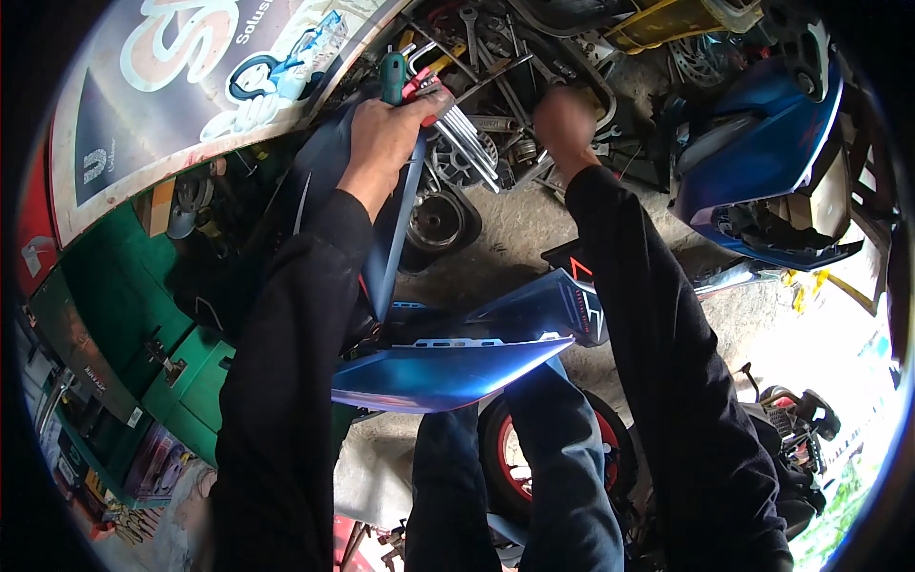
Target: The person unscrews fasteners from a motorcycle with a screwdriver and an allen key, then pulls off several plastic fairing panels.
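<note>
My left hand (379, 138) is closed around a hex key set (469, 145), whose long silver keys point down and to the right from a red holder. A green screwdriver handle (393, 78) stands up against the same hand; whether my fingers grip it too I cannot tell. My right hand (565, 124) is over the right part of a metal tool tray (606, 91), smeared by motion, so its fingers do not show clearly. Wrenches (471, 38) and other loose metal tools lie jumbled in and around the tray between my hands.
A blue body panel (448, 370) lies across in front of my legs, and another blue panel (753, 157) stands at the right. Below the left hand is a round metal part (437, 221). A red-rimmed wheel (610, 439) is by my legs. A green cabinet (119, 276) stands left.
</note>
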A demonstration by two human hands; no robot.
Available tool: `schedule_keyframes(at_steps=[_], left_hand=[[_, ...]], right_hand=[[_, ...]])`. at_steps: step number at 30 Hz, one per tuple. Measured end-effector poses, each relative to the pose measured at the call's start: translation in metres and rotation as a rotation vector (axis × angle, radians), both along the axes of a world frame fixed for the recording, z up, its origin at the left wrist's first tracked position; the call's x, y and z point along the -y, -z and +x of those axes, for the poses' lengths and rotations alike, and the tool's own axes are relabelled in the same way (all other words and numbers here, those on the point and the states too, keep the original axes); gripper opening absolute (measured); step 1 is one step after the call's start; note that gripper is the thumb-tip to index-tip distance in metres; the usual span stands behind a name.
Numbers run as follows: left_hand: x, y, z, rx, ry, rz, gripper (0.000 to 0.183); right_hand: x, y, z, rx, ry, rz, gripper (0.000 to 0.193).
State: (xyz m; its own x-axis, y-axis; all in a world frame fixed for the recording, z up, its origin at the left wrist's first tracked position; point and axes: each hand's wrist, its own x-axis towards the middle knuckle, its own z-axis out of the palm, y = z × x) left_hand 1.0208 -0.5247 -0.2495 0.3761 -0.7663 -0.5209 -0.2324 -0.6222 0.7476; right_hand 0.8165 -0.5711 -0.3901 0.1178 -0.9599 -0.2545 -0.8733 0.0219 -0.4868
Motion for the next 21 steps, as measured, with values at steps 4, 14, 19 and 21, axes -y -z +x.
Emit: schedule_keyframes(at_steps=[4,14,19,21], left_hand=[[0.001,0.004,0.003,0.008,0.021,0.040,0.028],[0.003,-0.002,-0.002,0.040,0.049,0.099,0.034],[-0.005,-0.002,0.009,-0.059,0.023,0.019,0.025],[-0.004,-0.006,0.009,-0.125,-0.034,0.003,0.024]], right_hand=[[0.006,0.011,-0.002,-0.017,0.064,0.117,0.028],[-0.001,0.021,-0.006,0.092,-0.080,-0.400,0.023],[0.012,-0.002,-0.009,-0.007,-0.071,0.024,0.029],[0.017,-0.010,-0.018,-0.043,-0.096,0.042,0.032]])
